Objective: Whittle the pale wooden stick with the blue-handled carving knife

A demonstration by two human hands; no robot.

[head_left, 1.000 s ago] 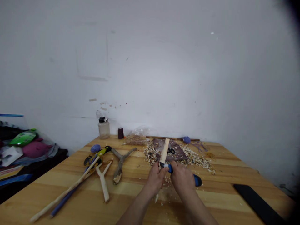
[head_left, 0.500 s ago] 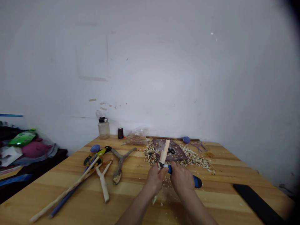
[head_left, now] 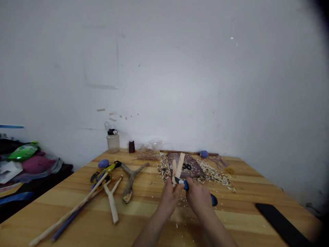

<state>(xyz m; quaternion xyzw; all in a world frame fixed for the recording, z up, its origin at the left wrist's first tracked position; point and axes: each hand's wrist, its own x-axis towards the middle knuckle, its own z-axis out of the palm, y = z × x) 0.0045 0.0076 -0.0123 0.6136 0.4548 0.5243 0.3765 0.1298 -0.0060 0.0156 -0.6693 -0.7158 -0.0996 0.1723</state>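
Observation:
A pale peeled piece of wood (head_left: 180, 165) points up and away from my left hand (head_left: 168, 195), whose fingers are closed round its lower end. A shorter pale prong rises beside it on the left. My right hand (head_left: 199, 196) is wrapped round the blue and black handle of a knife (head_left: 214, 200). The dark blade end lies against the wood, close to my left thumb. Behind the wood, a brown sheet (head_left: 194, 165) carries black scissors (head_left: 186, 166) and scattered wood shavings (head_left: 217, 176).
On the left lie a peeled forked stick (head_left: 112, 204), a forked branch with bark (head_left: 130, 185), long sticks (head_left: 64, 218) and purple yarn (head_left: 104, 163). A bottle (head_left: 113, 142), a dark spool (head_left: 131, 146) and a plastic bag (head_left: 149, 151) stand near the wall. A black flat object (head_left: 280, 219) lies at right.
The wood has turned slightly in my left hand, and a second, shorter prong now shows. The knife and my right hand have shifted slightly left.

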